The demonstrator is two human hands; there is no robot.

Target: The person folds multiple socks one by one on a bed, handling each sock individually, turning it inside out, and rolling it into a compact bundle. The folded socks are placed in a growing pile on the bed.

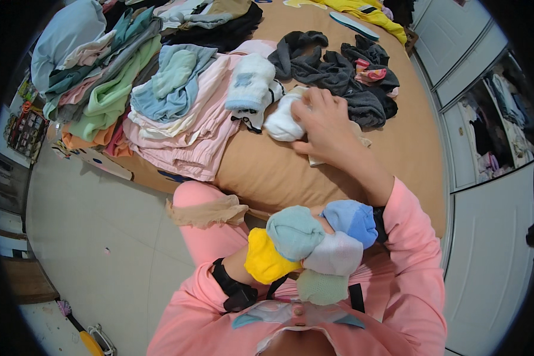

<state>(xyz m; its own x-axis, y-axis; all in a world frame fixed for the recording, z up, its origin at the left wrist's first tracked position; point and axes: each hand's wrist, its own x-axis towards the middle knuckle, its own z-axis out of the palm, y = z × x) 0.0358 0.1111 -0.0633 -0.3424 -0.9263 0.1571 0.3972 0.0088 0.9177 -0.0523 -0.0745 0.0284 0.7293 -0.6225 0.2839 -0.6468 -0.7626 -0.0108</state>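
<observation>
My left hand (326,224) is mostly hidden behind a bunch of balled socks it holds over my lap: yellow (269,258), pale teal (295,232), blue (351,222), pale lilac (334,253) and pale green (323,287). On the bed, my right hand (327,122) rests with bent fingers at the right side of a white balled sock (285,121); whether it grips it is unclear. Left of that lie a white and light-blue fuzzy sock bundle (250,84) and a black-trimmed white one (253,119). Dark grey knit garments (329,73) lie beyond.
Folded pink clothes (182,153), a light-blue garment (164,100) and a tall clothes pile (111,84) cover the bed's left part. An insole (353,26) and yellow garment (369,15) lie at the far side. A beige sheer stocking (209,210) drapes over my knee. A wardrobe (489,236) stands right.
</observation>
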